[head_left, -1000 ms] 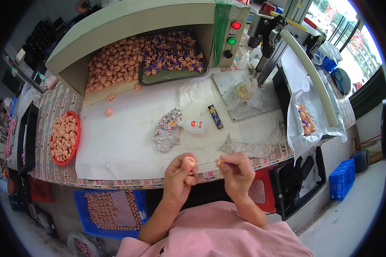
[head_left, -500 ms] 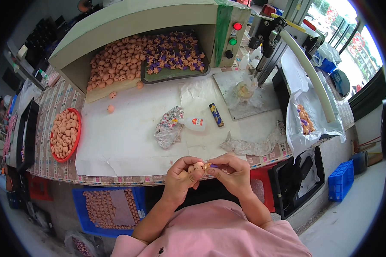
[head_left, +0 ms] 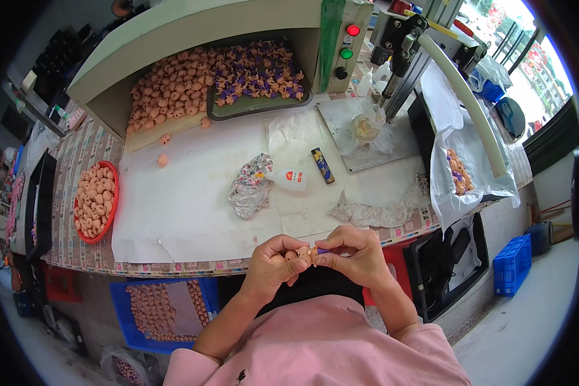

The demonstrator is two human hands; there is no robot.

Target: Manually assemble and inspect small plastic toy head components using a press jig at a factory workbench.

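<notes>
My left hand (head_left: 270, 267) is closed around a small peach doll head (head_left: 304, 255), with another round peach piece (head_left: 291, 256) tucked in its fingers. My right hand (head_left: 361, 256) pinches a tiny doll body (head_left: 320, 251) in purple and tan. Head and body meet between the two hands, just off the table's near edge; whether they are joined I cannot tell. Beyond lie a white squeeze bottle (head_left: 291, 179), its tip on a crumpled patterned cloth (head_left: 249, 188), and a dark blue-and-yellow tube-like piece (head_left: 322, 166).
A heated-looking box (head_left: 199, 32) shelters piled doll heads (head_left: 167, 87) and a black tray (head_left: 264, 111) of purple-and-tan bodies. At left stands a red basket (head_left: 116, 202) of heads. A press (head_left: 399, 77) and a paper-lined bin (head_left: 441, 186) are at right; a blue crate (head_left: 125, 315) sits below.
Both hands have shifted slightly to the right, the head and body still held end to end. The whole view has moved a little; the table items lie as before.
</notes>
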